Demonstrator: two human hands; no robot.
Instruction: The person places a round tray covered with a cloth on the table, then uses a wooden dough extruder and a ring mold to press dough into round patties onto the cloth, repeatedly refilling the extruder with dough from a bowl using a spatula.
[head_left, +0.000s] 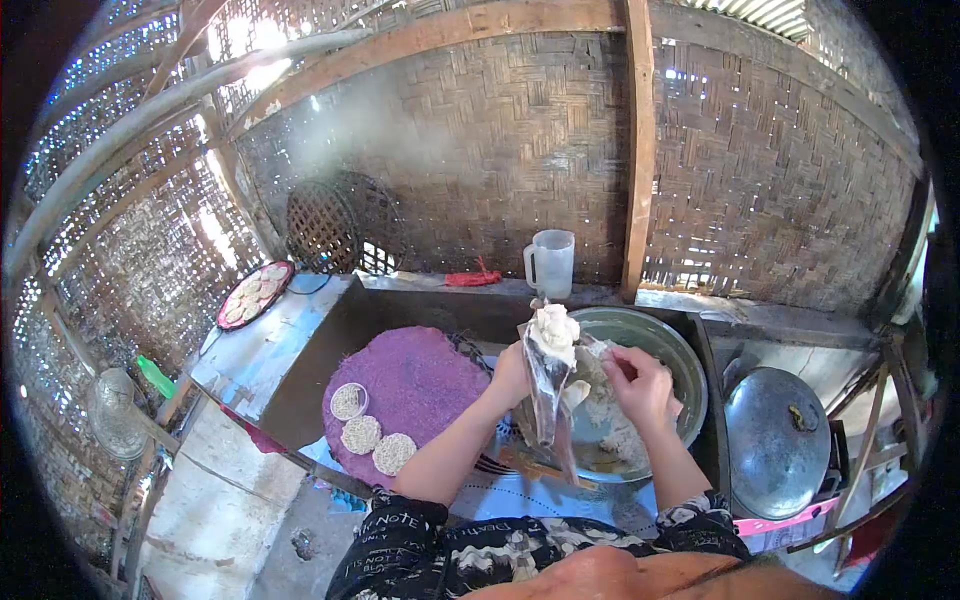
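My left hand (512, 375) is wrapped round a clear plastic piping bag (548, 385), which hangs tilted over the basin with its narrow end toward me. White dough (556, 330) bulges from the bag's wide top. My right hand (645, 388) is closed at the bag's right, thumb and fingers pinched near its white-smeared edge; what lies between them is hidden. Below both hands stands a wide metal basin (692, 365), its inside smeared with more white dough. To the left, a purple round mat (430, 375) carries several white, stringy rounds (361, 434), one inside a clear ring (348, 401).
A plastic jug (553, 262) and a red item (472, 278) stand on the ledge behind. At left, a tray of pale rounds (256, 294) rests on a board. A large domed metal lid (778, 445) is at right. A wooden post (640, 150) rises behind the basin.
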